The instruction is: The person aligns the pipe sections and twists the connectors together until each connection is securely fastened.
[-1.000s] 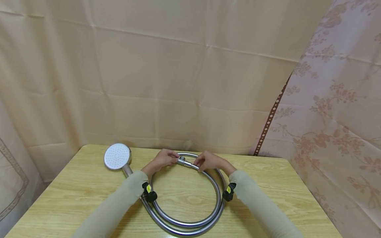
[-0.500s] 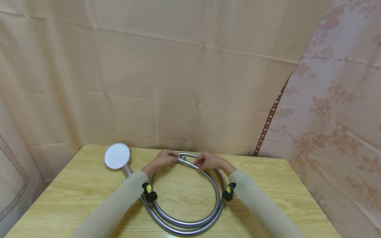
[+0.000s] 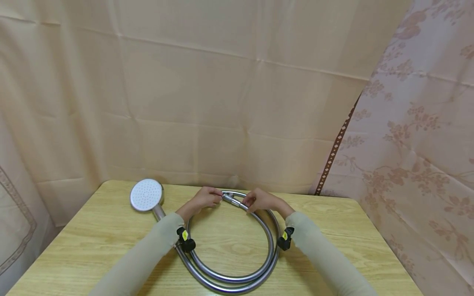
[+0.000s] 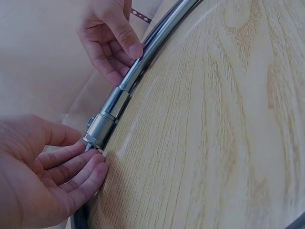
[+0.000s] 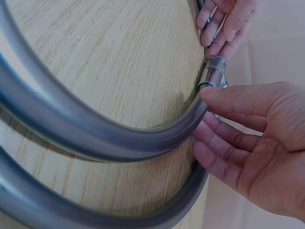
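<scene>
A silver shower hose (image 3: 272, 246) lies coiled on the wooden table. One end carries a chrome connector (image 4: 104, 125) with a small round knob on its side. My left hand (image 3: 203, 198) pinches the connector's free tip between thumb and fingers. Just behind the connector, my right hand (image 5: 262, 138) holds the hose, thumb on top and fingers beneath. To the left lies a round shower head (image 3: 146, 195) with a white spray face, its handle running under my left forearm toward the hose's other end.
The wooden table (image 3: 333, 238) has rounded back corners. A beige curtain (image 3: 185, 102) hangs right behind it, with a pink floral cloth (image 3: 418, 135) on the right. Both wrists wear black cameras, and the left one (image 3: 188, 243) sits close over the hose.
The connector has turned a little, its knob rolling to the back right, and its tip has shifted slightly right. Both hands stay almost in place; the shower head lies still.
</scene>
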`<state>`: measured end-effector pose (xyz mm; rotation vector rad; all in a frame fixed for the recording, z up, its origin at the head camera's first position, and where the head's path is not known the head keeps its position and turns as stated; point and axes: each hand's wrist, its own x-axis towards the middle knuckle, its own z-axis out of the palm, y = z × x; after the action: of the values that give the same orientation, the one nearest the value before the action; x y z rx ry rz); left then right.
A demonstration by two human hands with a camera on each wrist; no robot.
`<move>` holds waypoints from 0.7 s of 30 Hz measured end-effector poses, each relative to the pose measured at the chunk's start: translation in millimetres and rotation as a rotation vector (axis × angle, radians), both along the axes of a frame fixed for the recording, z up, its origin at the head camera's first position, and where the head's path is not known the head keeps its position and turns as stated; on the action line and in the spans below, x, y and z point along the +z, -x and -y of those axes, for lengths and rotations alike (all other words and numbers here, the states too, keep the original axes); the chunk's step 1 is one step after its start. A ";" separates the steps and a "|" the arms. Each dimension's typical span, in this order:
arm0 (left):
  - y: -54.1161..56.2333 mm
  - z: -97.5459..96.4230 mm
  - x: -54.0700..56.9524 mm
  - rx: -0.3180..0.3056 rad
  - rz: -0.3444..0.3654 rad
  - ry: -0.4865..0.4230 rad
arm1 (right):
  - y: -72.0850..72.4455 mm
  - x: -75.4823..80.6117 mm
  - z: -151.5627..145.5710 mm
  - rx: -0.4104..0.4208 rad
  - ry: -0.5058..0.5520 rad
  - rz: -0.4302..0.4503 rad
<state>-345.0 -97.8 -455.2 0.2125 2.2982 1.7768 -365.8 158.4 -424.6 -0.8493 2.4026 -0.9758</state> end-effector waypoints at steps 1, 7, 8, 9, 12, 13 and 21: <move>0.0 -0.1 0.1 0.001 0.004 0.002 | -0.2 0.7 0.0 -0.001 0.000 -0.001; -0.1 -0.2 0.9 0.001 0.011 0.018 | -1.3 5.5 -0.1 -0.014 -0.011 -0.010; -0.1 -0.4 1.1 0.002 0.012 0.021 | -1.2 5.7 -0.2 -0.017 -0.010 -0.009; -0.2 -0.6 1.1 0.004 0.014 0.023 | -1.2 5.8 -0.5 -0.021 -0.007 -0.007; -0.3 -1.0 1.1 0.012 0.024 0.024 | -0.8 5.3 -1.3 -0.021 0.001 -0.008; -0.4 -1.0 0.9 0.014 0.027 0.023 | -0.7 5.0 -1.7 -0.021 0.003 -0.008; 0.1 -1.7 0.8 0.030 0.042 0.014 | -0.1 5.1 -4.1 -0.015 0.017 0.000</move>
<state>-345.1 -96.1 -454.4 0.1377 2.2961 1.7616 -365.7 162.5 -419.5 -0.8377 2.4071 -1.0038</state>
